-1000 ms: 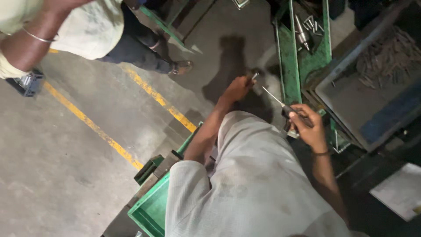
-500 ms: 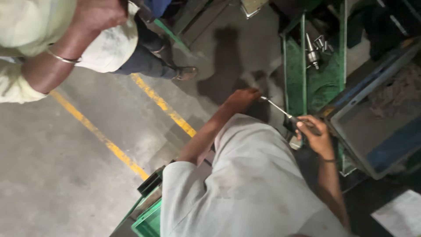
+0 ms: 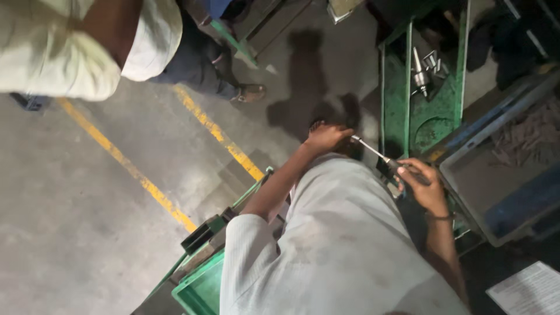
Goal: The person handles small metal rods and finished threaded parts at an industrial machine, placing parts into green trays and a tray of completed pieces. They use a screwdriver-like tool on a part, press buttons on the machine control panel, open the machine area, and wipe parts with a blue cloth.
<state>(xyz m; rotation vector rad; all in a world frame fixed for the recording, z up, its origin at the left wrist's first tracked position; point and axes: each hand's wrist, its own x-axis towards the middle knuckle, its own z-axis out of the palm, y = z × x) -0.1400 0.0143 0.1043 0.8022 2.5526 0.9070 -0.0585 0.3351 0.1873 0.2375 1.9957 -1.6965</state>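
Head view: my right hand [image 3: 423, 184] is wrapped around the dark handle of the screwdriver [image 3: 379, 156], just beside the green frame [image 3: 396, 99]. My left hand [image 3: 326, 137] pinches its shaft tip, on the side away from the frame. Best kept in line, tip steadied (work point hidden under my fingers).

A pale grey, finely ribbed shirt [image 3: 338, 245] with short sleeves is worn; faint smudges are seen on the cloth. Both forearms are bare. A thin dark band [image 3: 438, 217] is worn at the right wrist.
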